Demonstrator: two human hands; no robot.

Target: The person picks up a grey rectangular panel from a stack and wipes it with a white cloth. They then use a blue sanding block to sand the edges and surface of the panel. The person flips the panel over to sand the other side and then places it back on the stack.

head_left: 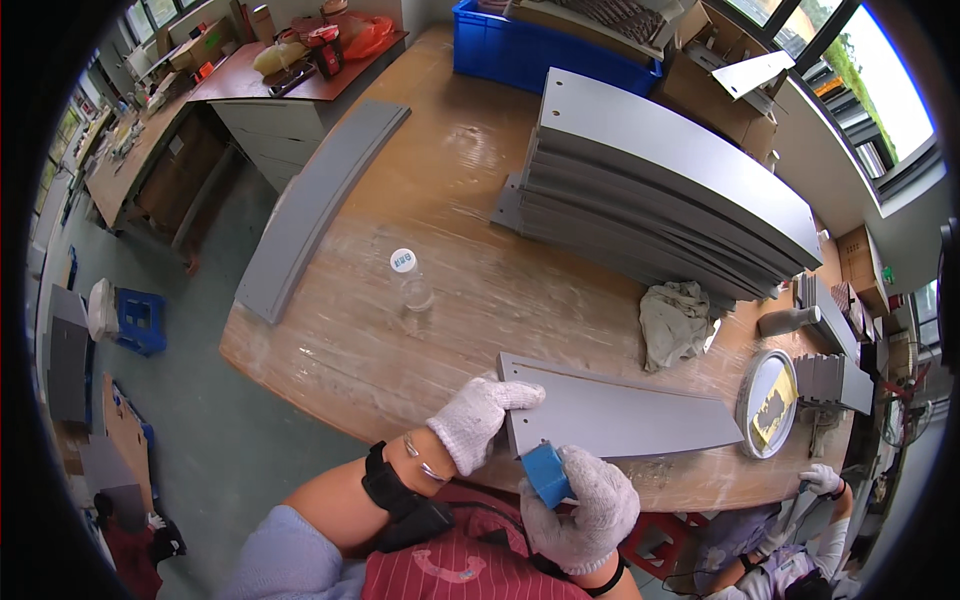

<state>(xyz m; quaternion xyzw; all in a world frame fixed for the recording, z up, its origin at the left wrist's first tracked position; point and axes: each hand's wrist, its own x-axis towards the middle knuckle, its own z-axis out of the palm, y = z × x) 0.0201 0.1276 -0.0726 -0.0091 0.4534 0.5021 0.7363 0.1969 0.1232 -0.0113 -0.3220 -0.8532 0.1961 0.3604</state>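
A grey flat panel (620, 405) with small holes at its left end lies at the table's near edge. My left hand (475, 422), in a white knitted glove, grips that left end, fingers on top; its thumb is not clearly seen. In my gloved right hand (585, 510) is a blue sanding block (547, 474), held at the panel's near left corner. Whether block and panel touch I cannot tell. Beyond my left hand stands a clear bottle (415, 293) with a white cap.
A tall stack of grey panels (670, 170) fills the far right, with a blue crate (550, 50) behind. Another panel (320, 210) lies along the left edge. A rag (673, 322) and a round lid (745, 408) sit rightward. Another person's gloved hand (822, 480) is at lower right.
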